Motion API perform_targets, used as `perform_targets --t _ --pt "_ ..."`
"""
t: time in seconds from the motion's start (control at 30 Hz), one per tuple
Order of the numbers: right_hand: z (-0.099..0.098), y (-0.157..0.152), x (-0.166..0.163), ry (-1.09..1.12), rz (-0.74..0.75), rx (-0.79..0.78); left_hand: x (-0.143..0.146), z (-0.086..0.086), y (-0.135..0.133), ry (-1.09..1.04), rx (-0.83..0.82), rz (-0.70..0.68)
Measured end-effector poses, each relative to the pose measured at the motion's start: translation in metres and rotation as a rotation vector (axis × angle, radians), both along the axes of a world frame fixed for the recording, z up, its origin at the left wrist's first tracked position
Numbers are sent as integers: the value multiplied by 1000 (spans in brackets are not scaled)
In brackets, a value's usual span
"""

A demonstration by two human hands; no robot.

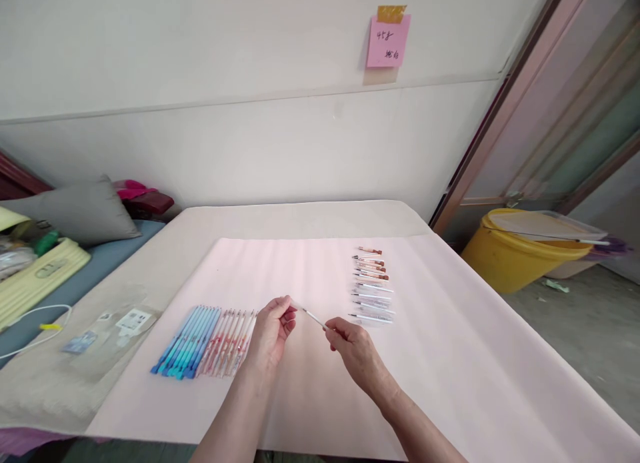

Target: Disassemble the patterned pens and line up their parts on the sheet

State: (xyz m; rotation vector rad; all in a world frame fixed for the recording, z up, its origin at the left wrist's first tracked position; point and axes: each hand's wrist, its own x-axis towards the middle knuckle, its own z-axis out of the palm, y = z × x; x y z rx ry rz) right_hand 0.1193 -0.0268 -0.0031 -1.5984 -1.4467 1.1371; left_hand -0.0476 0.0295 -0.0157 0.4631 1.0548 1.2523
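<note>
Both my hands are raised over the middle of the pink sheet, with a slim white pen [314,317] stretched between them. My left hand [274,324] pinches its upper left end between thumb and fingertips. The lower right end is in the closed fingers of my right hand [356,349], which hide that part. Left of my left hand lies a row of blue pens [189,341], with several clear pens with red patterns [227,343] beside them, partly covered by my forearm. Beyond my right hand, brown-and-white pens [370,269] and white pens with clear parts [373,306] lie in a column.
The pink sheet [450,356] covers most of the table. A clear plastic bag [113,329] with labels lies at left. Further left are a grey pillow [85,213] and a yellow pack [47,279]. A yellow bin [505,256] stands at right; a pink note [389,43] hangs on the wall.
</note>
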Motion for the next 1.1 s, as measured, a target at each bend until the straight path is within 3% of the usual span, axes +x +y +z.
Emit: perform_targets --t 0.17,0.4,0.57,0.8,1.1 --pt "2 2 5 -4 21 -23 -1 -3 2 -30 -44 81" --pt "3 2 11 -7 69 3 -1 -2 3 -46 -89 54" --pt "-3 0 11 -352 53 156 2 -3 1 -2 -93 46" --pt "-3 -5 8 -743 152 371 4 -7 0 46 -89 14" --pt "-6 -9 8 -967 224 530 6 -8 2 -40 -240 42"
